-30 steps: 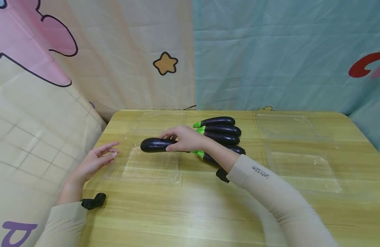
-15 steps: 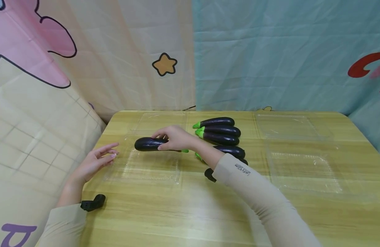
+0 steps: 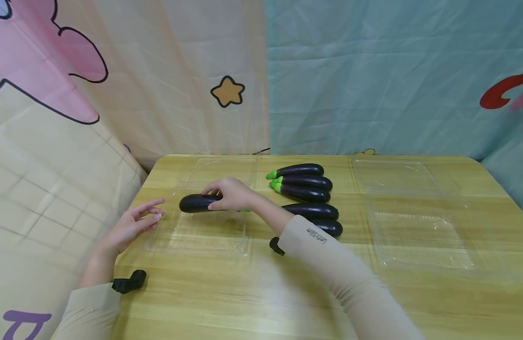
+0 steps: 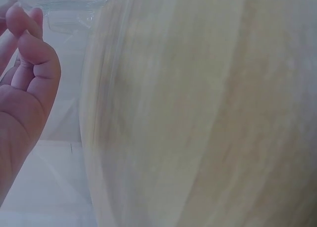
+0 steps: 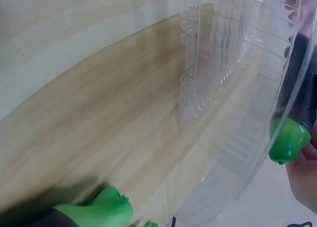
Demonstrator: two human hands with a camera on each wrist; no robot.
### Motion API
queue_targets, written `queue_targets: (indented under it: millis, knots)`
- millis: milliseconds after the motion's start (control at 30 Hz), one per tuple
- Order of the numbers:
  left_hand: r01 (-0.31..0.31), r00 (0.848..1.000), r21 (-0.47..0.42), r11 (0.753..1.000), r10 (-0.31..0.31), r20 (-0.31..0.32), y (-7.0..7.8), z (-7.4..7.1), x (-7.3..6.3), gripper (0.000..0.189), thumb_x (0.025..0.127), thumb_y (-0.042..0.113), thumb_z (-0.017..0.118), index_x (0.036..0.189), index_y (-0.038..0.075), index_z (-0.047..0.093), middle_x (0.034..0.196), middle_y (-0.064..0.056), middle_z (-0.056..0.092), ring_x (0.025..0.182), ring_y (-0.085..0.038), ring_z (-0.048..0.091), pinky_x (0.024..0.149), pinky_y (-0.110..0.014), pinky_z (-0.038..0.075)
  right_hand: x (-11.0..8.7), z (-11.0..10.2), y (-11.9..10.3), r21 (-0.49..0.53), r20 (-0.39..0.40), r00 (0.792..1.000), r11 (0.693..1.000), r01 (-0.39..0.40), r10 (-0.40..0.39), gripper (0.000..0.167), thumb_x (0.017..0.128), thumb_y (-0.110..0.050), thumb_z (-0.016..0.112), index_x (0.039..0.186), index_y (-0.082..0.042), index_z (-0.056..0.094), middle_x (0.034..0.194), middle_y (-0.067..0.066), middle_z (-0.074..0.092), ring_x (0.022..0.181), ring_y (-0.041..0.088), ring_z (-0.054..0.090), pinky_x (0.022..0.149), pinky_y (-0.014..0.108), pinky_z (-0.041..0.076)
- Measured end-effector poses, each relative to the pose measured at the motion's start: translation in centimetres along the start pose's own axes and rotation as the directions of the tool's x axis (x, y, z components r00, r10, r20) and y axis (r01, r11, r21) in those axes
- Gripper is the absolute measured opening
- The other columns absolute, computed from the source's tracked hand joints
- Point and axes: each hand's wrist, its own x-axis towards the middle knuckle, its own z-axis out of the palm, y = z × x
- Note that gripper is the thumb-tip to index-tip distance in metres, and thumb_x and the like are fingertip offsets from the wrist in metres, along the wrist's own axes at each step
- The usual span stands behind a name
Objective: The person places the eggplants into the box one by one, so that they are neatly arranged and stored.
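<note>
My right hand (image 3: 232, 194) grips a dark purple eggplant (image 3: 194, 203) from above, lying sideways over the back part of a clear plastic clamshell box (image 3: 210, 233) on the left. In the right wrist view, the eggplant's green cap (image 5: 290, 140) shows behind the box's transparent wall (image 5: 223, 73). My left hand (image 3: 131, 225) hovers at the box's left side, fingers loosely bent and holding nothing. Close to its fingertips in the left wrist view is the ridged clear plastic (image 4: 72, 2). Several more eggplants (image 3: 306, 193) lie in a column mid-table, partly covered by my right sleeve.
Behind the left box its clear lid (image 3: 223, 171) lies folded back. A second clear box (image 3: 423, 241), with its lid (image 3: 397, 174) also opened backward, stands at the right of the wooden table (image 3: 244, 302). Printed curtains (image 3: 350, 85) hang along the back and left.
My right hand has carried the eggplant leftward, further over the left box, and the green tip has come away from the column. The left hand stays nearly still.
</note>
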Motion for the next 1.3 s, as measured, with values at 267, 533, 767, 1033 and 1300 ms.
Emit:
queue_targets:
  millis: [267,533,767,1033,1300]
  knots:
    - [0.002,1.0,0.011,1.0,-0.002,-0.001,-0.1,0.0,0.0,0.039,0.096,0.006,0.051,0.132,0.018,0.051,0.105,-0.001,0.058,0.076,-0.007,0.055,0.066,-0.019,0.047,0.6,0.8,-0.1,-0.034,-0.026,1.0,0.999,-0.011,0.011,0.035,0.087,-0.016,0.067,0.121,-0.01,0.062,0.115,0.008,0.065,0.104,0.018,0.06,0.089,0.026,0.043]
    - [-0.009,1.0,0.001,1.0,0.009,0.007,-0.1,0.0,0.0,0.038,0.096,0.005,0.051,0.131,0.02,0.052,0.105,-0.003,0.058,0.079,-0.008,0.056,0.068,-0.019,0.048,1.2,1.6,0.1,-0.018,-0.061,0.998,0.999,-0.035,0.034,0.036,0.086,-0.015,0.068,0.121,-0.009,0.063,0.113,0.007,0.065,0.104,0.017,0.06,0.088,0.025,0.043]
    - [-0.028,1.0,-0.017,0.999,0.028,0.012,-0.2,0.0,0.0,0.04,0.096,0.004,0.05,0.134,0.014,0.049,0.105,-0.003,0.058,0.081,-0.008,0.057,0.069,-0.018,0.048,1.4,2.7,0.6,-0.014,-0.073,0.996,0.998,-0.058,0.057,0.036,0.085,-0.016,0.069,0.12,-0.01,0.063,0.114,0.005,0.065,0.105,0.013,0.059,0.088,0.022,0.043]
    - [-0.038,0.999,-0.037,0.999,0.039,0.019,-0.4,0.0,0.0,0.041,0.096,0.003,0.049,0.136,0.012,0.047,0.105,-0.003,0.058,0.082,-0.007,0.057,0.07,-0.018,0.048,1.5,3.6,0.7,-0.044,-0.087,0.994,0.997,-0.067,0.063,0.034,0.086,-0.017,0.069,0.12,-0.011,0.064,0.114,0.005,0.065,0.105,0.015,0.059,0.087,0.023,0.043]
    - [-0.053,0.998,-0.06,0.997,0.054,0.016,-0.6,-0.2,0.1,0.041,0.096,0.0,0.048,0.135,0.011,0.049,0.105,-0.002,0.058,0.083,-0.007,0.058,0.07,-0.017,0.048,1.4,4.1,1.0,-0.06,-0.095,0.992,0.994,-0.088,0.082,0.034,0.086,-0.017,0.068,0.12,-0.011,0.064,0.116,0.004,0.064,0.107,0.015,0.058,0.089,0.024,0.043]
